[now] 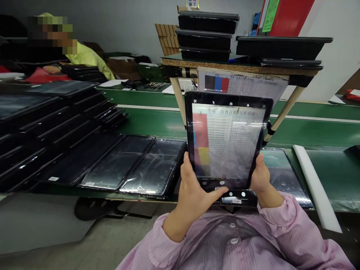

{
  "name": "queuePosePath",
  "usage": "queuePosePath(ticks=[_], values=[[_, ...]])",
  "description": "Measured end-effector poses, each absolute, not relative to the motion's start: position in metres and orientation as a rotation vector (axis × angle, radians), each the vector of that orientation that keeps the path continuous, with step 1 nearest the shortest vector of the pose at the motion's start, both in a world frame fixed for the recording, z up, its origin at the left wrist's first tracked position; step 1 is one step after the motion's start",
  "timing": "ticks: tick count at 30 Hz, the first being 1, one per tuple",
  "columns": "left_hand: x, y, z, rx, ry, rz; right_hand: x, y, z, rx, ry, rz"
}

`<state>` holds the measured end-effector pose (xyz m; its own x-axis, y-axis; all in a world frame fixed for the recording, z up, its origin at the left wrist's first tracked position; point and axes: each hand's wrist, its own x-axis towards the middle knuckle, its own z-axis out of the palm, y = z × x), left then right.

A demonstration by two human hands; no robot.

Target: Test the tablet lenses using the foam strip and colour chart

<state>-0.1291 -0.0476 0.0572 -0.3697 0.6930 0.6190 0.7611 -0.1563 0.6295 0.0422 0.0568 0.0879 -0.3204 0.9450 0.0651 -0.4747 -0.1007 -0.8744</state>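
Note:
A black-framed tablet [229, 144] is held upright between my two hands, its screen showing a camera view of a printed chart with coloured blocks. My left hand [194, 191] grips the tablet's lower left edge, the thumb reaching over the bottom of the screen. My right hand [261, 176] is closed on the lower right edge, its fingers partly hidden behind the tablet. Behind the tablet hangs the paper chart [242, 84], fixed under a wooden shelf [247, 68]. Another tablet [285, 174] in clear film lies to the right, partly covered by my right hand.
Film-covered tablets [154, 165] lie in a row at the left, beside tall stacks of black trays [56, 127]. A white foam strip [317, 187] rests at the right. Black bins [208, 22] stand on the shelf. A person in yellow [87, 58] is at the far left.

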Motion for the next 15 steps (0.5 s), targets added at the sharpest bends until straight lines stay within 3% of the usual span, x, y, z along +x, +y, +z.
queuePosePath(ticks=[10,12,15], values=[[-0.131,-0.046,0.050,-1.696,-1.953,-1.766,0.045,0.060,0.083,-0.654,-1.121,1.689],[-0.137,-0.045,0.052,-1.708,-1.900,-2.039,0.045,0.058,0.080,-0.659,-1.111,1.676],[-0.152,-0.046,0.059,-1.612,-1.850,-2.745,0.046,0.051,0.081,-0.651,-1.163,1.618]])
